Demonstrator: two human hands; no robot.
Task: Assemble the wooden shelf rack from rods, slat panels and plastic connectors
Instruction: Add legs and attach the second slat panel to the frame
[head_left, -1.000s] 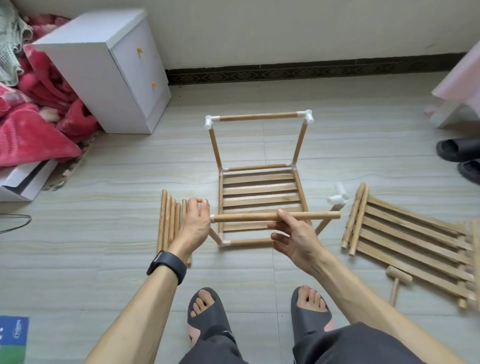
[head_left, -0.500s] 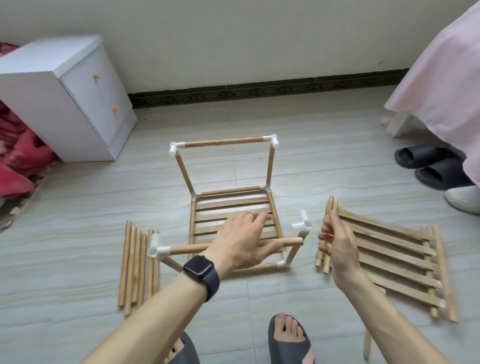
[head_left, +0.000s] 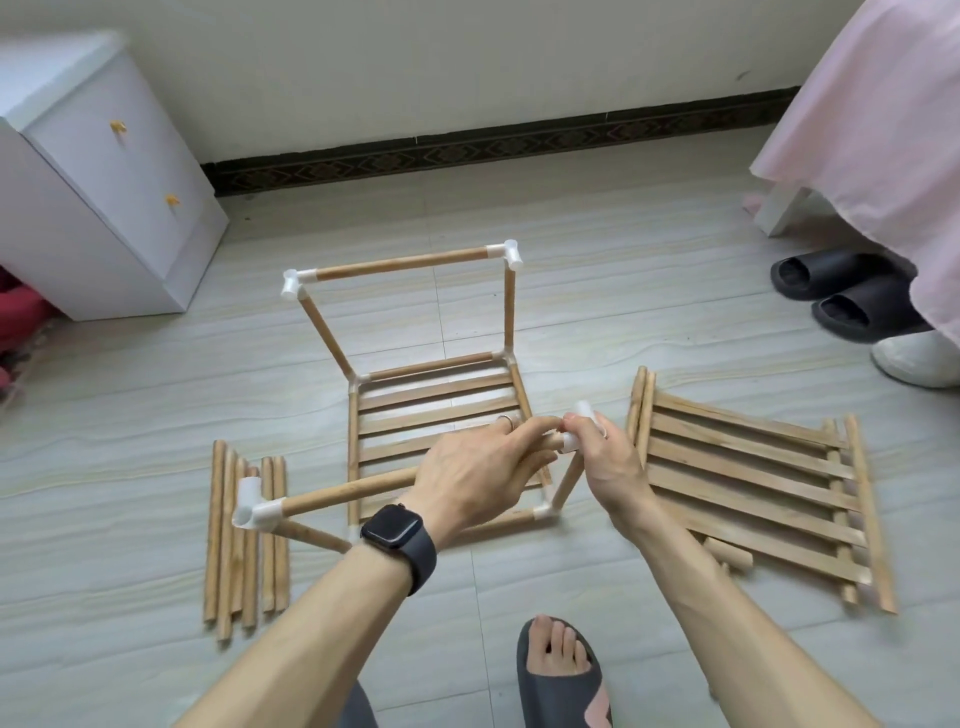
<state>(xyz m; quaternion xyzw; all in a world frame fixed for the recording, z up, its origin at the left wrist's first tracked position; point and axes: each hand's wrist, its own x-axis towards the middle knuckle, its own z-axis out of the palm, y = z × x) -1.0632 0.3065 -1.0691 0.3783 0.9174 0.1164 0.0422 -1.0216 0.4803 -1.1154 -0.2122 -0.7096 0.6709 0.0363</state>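
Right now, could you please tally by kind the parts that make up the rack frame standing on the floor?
White plastic connectors: 8, one pinched by the right hand
Wooden rods: 10, one gripped by the left hand
Slat panel: 1
Total: 19

no readable text, labels, brands or numbers anywhere in view

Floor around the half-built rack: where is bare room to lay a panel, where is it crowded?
Bare tile: between the white cabinet, the skirting and the rack, and between the rack and the black slippers. Crowded: loose rods left, slat panels right, left hand and right hand in front.
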